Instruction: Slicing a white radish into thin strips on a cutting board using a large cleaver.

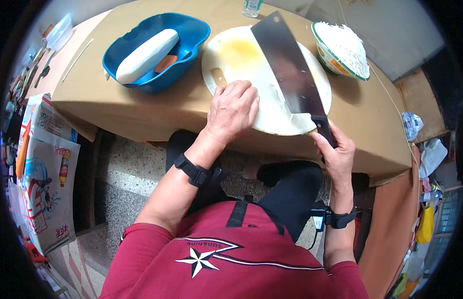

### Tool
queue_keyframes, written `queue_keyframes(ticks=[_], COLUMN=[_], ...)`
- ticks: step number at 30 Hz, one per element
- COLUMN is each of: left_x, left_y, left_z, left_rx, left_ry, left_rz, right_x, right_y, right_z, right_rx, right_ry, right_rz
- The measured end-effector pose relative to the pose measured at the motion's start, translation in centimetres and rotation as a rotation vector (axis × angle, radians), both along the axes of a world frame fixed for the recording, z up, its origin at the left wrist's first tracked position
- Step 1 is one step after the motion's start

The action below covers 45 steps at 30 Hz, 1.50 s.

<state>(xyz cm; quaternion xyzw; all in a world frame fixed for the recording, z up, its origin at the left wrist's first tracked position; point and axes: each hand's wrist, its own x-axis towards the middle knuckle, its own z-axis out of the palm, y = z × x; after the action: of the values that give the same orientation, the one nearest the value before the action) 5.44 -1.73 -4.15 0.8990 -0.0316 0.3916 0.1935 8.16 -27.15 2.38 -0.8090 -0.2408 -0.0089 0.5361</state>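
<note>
My right hand (339,153) grips the black handle of a wide-bladed cleaver (293,69). Its blade stretches away over the round white cutting board (241,61), with its far tip beyond the board's back rim. A few pale shreds cling to the blade, and some white bits lie beside its left edge. My left hand (233,108) rests with curled fingers on the board's near left part, close to a handle hole. Its palm side is hidden, so whether anything is under the fingers cannot be told.
A blue plastic basin (121,48) at left holds a peeled white radish (149,56) and a brown piece (166,63). A patterned bowl (326,56) heaped with white shreds (343,45) stands at right. Behind the board is a clear bottle (251,8). Brown covering drapes the table (142,102).
</note>
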Motion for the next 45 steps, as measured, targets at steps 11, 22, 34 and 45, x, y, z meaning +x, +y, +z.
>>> queue_keyframes(ticks=[11, 22, 34, 45], left_x=[0.1, -1.4, -0.8, 0.7], left_y=[-0.2, -2.4, -3.2, 0.9], left_z=[-0.2, 0.3, 0.0, 0.5], left_rx=[-0.001, 0.13, 0.021, -0.044], left_ry=[-0.026, -0.098, -0.127, -0.081], left_rz=[0.006, -0.125, -0.262, -0.17], right_x=[-0.1, -0.4, -0.3, -0.9], right_y=[3.0, 4.3, 3.5, 4.3], right_z=[-1.6, -2.3, -1.5, -2.8], right_rx=[0.016, 0.074, 0.032, -0.085], right_ry=[0.045, 0.016, 0.009, -0.22], right_rz=[-0.04, -0.024, -0.037, -0.001])
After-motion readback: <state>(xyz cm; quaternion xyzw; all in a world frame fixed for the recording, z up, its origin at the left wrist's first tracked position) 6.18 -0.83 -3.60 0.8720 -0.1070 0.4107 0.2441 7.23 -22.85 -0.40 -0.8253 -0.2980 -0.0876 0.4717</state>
